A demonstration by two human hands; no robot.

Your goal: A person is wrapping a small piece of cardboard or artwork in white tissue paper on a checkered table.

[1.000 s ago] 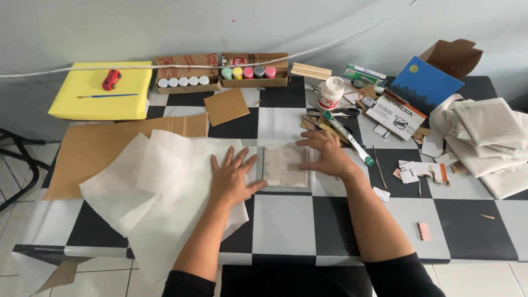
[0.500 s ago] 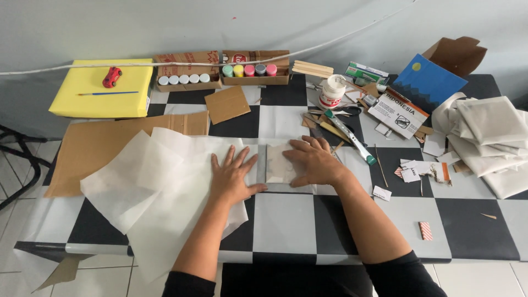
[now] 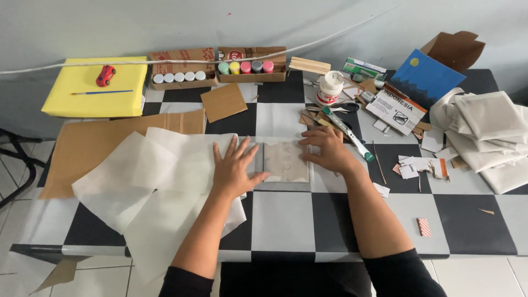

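small paper-covered card [image 3: 285, 161] flat on table

We note a black-and-white checkered table [image 3: 286, 220]. At eleven o'clock, yellow box [image 3: 93, 88] with red toy car [image 3: 105, 75]; at two o'clock, blue card [image 3: 426, 77].

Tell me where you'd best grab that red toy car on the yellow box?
Probably across its two long sides, coming straight down from above. The red toy car sits alone on the flat top of the yellow box, lying slantwise, so fingers would turn to match; the paintbrush lies apart, nearer the front.

Head camera, looking down

It looks steeply down from above and behind both hands, close, facing the wall beyond.
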